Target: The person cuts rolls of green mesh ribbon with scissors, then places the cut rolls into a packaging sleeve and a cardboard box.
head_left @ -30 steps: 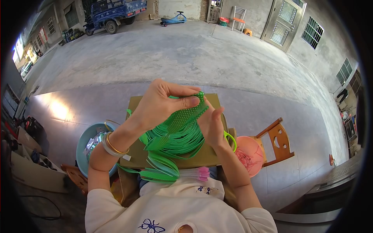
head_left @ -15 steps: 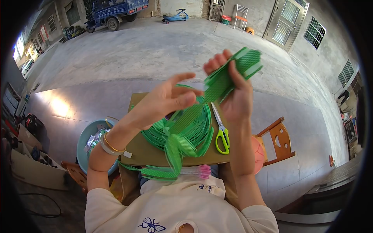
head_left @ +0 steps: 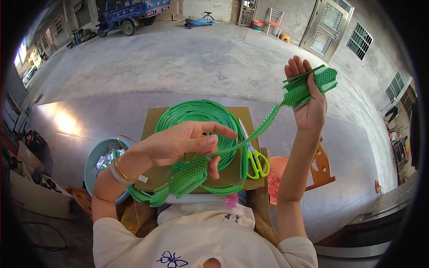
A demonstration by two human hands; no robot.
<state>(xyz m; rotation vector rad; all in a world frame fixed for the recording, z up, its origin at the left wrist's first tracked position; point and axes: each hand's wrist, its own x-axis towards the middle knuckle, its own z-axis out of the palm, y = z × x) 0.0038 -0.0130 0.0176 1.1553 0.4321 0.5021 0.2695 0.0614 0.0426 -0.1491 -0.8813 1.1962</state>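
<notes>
My right hand [head_left: 308,96] is raised at the upper right, its thumb pressing a folded green dotted ribbon bundle [head_left: 308,87] against the palm. From that bundle a twisted strip runs down to my left hand [head_left: 196,143], where it passes under the index finger and thumb. More green dotted ribbon [head_left: 187,176] hangs below my left hand. Behind it a large coil of green ribbon [head_left: 192,109] lies on the brown board [head_left: 154,129]. Scissors with lime handles [head_left: 257,164] rest to the right of the coil.
A blue basin [head_left: 92,163] with shiny pieces stands at the left. To the right are a pink basin [head_left: 278,169] and a wooden chair [head_left: 322,165]. Pink-tipped white strips [head_left: 214,199] lie at the board's near edge. A blue truck [head_left: 129,13] is far back.
My right hand has moved right and outward with the bundle, drawing the strip out long between the hands. My left hand has moved slightly down, and more of the coil shows.
</notes>
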